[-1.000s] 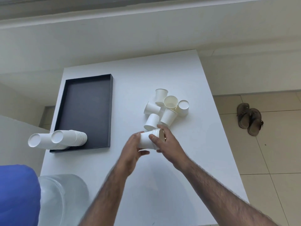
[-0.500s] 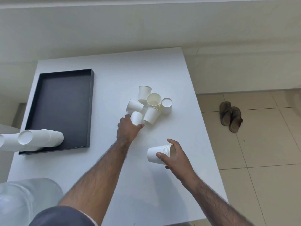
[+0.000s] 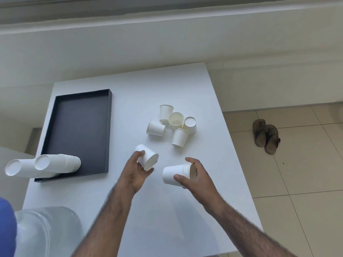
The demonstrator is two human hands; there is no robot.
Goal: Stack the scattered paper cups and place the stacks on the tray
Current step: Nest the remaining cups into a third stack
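Observation:
My left hand (image 3: 136,172) grips a single white paper cup (image 3: 147,157) above the middle of the white table (image 3: 167,219). My right hand (image 3: 197,178) holds a short stack of nested cups (image 3: 176,175) on its side, base pointing left toward the single cup. The two are a small gap apart. Several loose white cups (image 3: 174,125) lie clustered farther back on the table. A black tray (image 3: 78,127) lies at the left, with two long cup stacks (image 3: 46,165) lying across its near corner.
A clear plastic water jug (image 3: 46,232) and something blue (image 3: 7,227) sit at the near left. A pair of brown sandals (image 3: 266,135) lies on the tiled floor right of the table. A pale wall runs behind the table.
My left hand picked one cup out of the cluster and drew it back toward me. It now hangs close to the stack in my right hand.

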